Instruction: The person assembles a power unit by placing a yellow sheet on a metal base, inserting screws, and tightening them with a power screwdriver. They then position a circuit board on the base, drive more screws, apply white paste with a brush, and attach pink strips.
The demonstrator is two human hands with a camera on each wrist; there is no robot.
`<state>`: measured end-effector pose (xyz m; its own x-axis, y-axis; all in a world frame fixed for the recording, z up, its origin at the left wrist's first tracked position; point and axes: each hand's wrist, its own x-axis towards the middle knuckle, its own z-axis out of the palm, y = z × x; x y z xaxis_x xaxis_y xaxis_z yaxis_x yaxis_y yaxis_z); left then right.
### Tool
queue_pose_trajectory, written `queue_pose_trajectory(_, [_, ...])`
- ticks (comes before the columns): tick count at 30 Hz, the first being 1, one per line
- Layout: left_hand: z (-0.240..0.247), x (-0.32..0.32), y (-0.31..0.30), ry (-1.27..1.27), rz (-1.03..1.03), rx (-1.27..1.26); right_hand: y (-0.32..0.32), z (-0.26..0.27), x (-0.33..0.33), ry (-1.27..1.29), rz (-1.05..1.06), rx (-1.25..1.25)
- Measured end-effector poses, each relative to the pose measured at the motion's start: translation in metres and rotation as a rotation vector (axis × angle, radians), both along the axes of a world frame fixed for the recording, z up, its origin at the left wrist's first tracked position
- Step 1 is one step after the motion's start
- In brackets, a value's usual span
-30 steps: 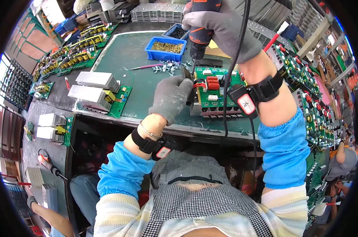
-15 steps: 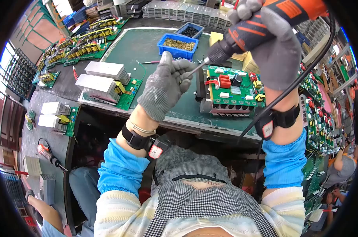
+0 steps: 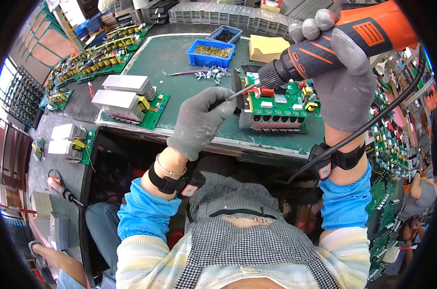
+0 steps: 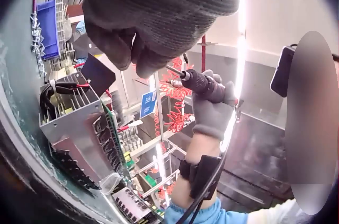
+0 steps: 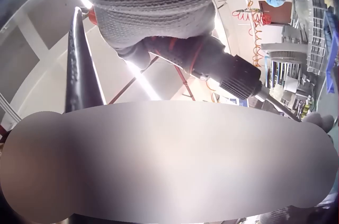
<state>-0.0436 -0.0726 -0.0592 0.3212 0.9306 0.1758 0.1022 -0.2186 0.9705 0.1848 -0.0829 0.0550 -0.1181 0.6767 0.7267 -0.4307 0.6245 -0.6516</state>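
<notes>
In the head view my gloved right hand (image 3: 346, 91) grips an orange and black power drill (image 3: 319, 52), held tilted with its chuck toward the left. A long driver bit (image 3: 243, 91) runs from the chuck to my gloved left hand (image 3: 199, 120), whose thumb and fingers pinch at its tip. Anything small at that tip is hidden by the fingers. Just right of the left hand, a green circuit board (image 3: 281, 110) sits on a metal heat sink (image 4: 74, 120) on the bench. A black plate (image 4: 98, 75) stands at the heat sink's edge in the left wrist view.
A blue bin of brass-coloured screws (image 3: 211, 61) and loose silvery parts (image 3: 213, 74) lie beyond the left hand. Yellow pads (image 3: 268, 47) stand behind the board. Another board with heat sinks (image 3: 119, 103) is at left. The drill's black cord (image 3: 368, 132) hangs by the right arm.
The drill has swung from upright over the board to tilted at the right, its bit reaching the left hand. The left hand left the board, opened palm-up, then closed its fingers at the bit tip.
</notes>
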Motion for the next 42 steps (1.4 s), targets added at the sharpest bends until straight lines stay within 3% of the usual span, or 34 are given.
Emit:
queue_pose_trajectory(10, [-0.005,0.006,-0.009,-0.053,0.056,-0.041,-0.023,-0.006,0.000,0.086,-0.005,0.002])
queue_pose_trajectory(13, [-0.014,0.008,-0.009,-0.078,0.040,0.109,-0.028,-0.008,0.004,0.145,-0.034,-0.031])
queue_pose_trajectory(16, [-0.018,0.013,-0.010,-0.056,0.052,0.208,-0.031,-0.009,0.007,0.195,-0.099,-0.089])
queue_pose_trajectory(22, [-0.010,0.015,-0.010,0.086,0.084,0.148,-0.029,-0.017,0.013,0.176,-0.147,-0.097])
queue_pose_trajectory(25, [-0.005,0.009,0.003,0.282,0.271,0.641,-0.030,-0.014,0.014,0.186,-0.217,-0.095])
queue_pose_trajectory(29, [-0.013,-0.006,0.046,0.483,-0.037,0.497,-0.027,-0.015,0.018,0.078,-0.344,-0.160])
queue_pose_trajectory(32, [-0.018,0.007,0.067,0.457,-0.205,0.368,-0.021,-0.021,0.013,0.045,-0.271,-0.157])
queue_pose_trajectory(35, [-0.015,0.022,0.074,0.440,-0.285,0.249,-0.017,-0.023,0.011,0.022,-0.271,-0.158])
queue_pose_trajectory(39, [-0.046,0.023,0.084,0.299,-0.275,0.315,-0.008,-0.030,0.015,0.016,-0.250,-0.156])
queue_pose_trajectory(42, [-0.045,0.022,0.085,0.333,-0.257,0.371,-0.005,-0.031,0.016,0.012,-0.259,-0.170])
